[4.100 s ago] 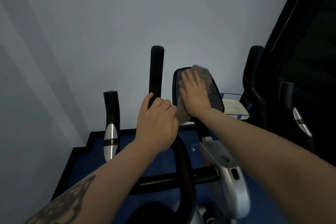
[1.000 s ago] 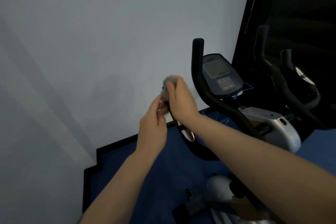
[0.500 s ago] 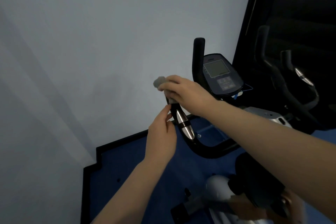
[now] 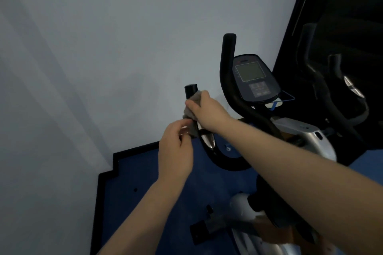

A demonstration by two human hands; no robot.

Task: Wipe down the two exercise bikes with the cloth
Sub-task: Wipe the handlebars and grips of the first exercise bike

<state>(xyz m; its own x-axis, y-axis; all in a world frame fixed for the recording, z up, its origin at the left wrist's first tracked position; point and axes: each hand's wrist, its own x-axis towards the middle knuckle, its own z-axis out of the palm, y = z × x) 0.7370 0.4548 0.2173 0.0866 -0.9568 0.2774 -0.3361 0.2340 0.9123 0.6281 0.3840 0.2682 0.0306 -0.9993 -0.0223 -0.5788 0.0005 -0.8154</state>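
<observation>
**Cloth wrapped on the near bike's left grip**

Cloth, grey and bunched, is wrapped round the short upright handlebar grip on the left side of the nearer exercise bike. The right hand reaches in from the right and grips the cloth against that bar, fingers curled over it, so only the black cap of the grip shows above the knuckles. Below the hand a silver pulse sensor on the same bar is bare.

The left hand comes up from below and sits just left of the bar, its thumb and fingertips closed together at the hanging lower end of the cloth; it looks like a pinch on the fabric, though the blur makes the contact hard to judge.

Behind the hands the taller curved handlebar rises to a rounded end, and the console with its grey screen and button pad sits just right of it. The silver frame housing lies under the right forearm.

The second exercise bike stands at the right edge, dark against a black panel, well apart from both hands. The bikes stand on a blue floor mat with a black border, its stepped left edge close to the pale wall.
</observation>
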